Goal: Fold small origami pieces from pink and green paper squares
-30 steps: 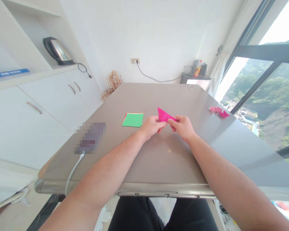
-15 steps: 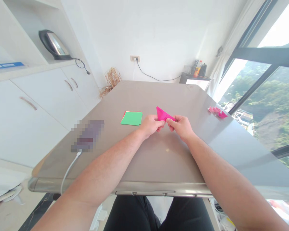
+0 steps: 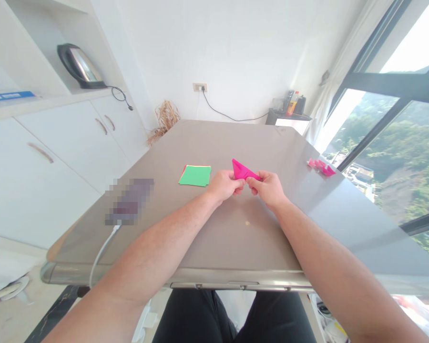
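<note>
A folded piece of bright pink paper [image 3: 242,170] is held up over the table between both hands, its pointed corner rising on the left. My left hand [image 3: 226,185] pinches its lower left part with thumb and fingers. At its lower right, my right hand [image 3: 267,186] grips the paper, the thumb pressed against its near face. The two thumbs are close together. Parts of the paper behind the fingers are hidden. To the left of my left hand lies a stack of square coloured paper [image 3: 195,176], green on top.
Several small folded pink paper pieces [image 3: 321,166] stand at the table's right edge, by the window. On the left lies a blurred-out flat object [image 3: 131,202] with a white cable [image 3: 102,252]. The grey table [image 3: 218,238] spans the area before me.
Both hands keep the pink paper in nearly the same place; the thumbs and the paper's folds have shifted only slightly. The view has moved a little.
</note>
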Demonstrator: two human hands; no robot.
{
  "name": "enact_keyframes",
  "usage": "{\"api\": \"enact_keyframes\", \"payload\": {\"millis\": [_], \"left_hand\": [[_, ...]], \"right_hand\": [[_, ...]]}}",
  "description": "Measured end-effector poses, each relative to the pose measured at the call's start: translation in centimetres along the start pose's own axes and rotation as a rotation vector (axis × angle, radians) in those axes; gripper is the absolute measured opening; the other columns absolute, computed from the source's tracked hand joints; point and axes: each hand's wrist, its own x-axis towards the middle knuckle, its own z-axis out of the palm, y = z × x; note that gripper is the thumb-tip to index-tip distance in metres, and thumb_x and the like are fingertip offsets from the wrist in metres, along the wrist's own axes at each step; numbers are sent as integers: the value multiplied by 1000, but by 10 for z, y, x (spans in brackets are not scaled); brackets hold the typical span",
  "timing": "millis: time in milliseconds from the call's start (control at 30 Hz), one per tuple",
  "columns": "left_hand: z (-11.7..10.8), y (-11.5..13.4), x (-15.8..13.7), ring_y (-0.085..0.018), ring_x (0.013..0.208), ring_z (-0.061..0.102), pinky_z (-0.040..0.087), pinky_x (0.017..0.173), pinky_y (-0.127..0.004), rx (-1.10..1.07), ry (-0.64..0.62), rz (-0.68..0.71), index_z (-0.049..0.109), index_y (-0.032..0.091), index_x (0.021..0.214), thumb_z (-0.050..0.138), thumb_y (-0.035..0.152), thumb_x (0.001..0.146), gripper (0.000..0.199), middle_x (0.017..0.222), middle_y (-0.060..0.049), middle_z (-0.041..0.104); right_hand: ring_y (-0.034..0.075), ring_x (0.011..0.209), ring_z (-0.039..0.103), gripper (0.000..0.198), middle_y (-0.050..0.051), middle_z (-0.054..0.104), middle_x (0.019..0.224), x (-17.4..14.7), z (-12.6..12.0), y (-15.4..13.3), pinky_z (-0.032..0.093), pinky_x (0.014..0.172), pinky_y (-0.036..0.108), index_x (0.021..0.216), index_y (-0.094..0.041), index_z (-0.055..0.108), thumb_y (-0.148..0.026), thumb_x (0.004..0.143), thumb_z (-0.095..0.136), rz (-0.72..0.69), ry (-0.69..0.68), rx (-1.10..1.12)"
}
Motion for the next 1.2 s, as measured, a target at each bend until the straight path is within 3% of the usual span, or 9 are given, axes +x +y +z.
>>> {"api": "enact_keyframes", "payload": {"millis": [133,300,733,1000,1200], "left_hand": [[0,1,-1,-12,55,60,48,55,-26,-5,-6,-12,66,15,72,73,27,76,14,64,-3,66],[-2,-2,0,-11,57,61,50,56,-26,-24,-16,-13,66,16,73,70,24,74,10,68,-2,67],[-2,3,-1,-10,52,54,43,54,-25,-71,22,17,60,17,67,69,23,69,11,62,1,63],[-1,-2,0,-11,59,58,47,59,-27,-132,-51,72,69,16,81,75,37,73,23,73,-2,68],[-1,0,0,-12,62,59,48,60,-28,-157,-26,50,69,15,80,74,34,72,20,73,-3,67]], "right_hand": [[12,50,47,26,-2,56,51,1,-5,2,35,54,29,57,-21,55,-32,75,70,-1,29,26],[12,51,48,25,-2,56,52,5,-7,9,36,56,29,59,-21,57,-34,76,70,-23,27,71],[12,56,48,22,-2,57,55,0,-3,5,36,57,29,61,-21,56,-30,73,71,-19,-28,59],[13,55,49,19,-2,57,54,2,-4,7,37,57,29,59,-21,56,-25,71,70,-28,-75,99],[13,55,50,20,-2,57,54,2,-3,8,38,57,29,59,-21,57,-27,72,71,-31,-84,95]]}}
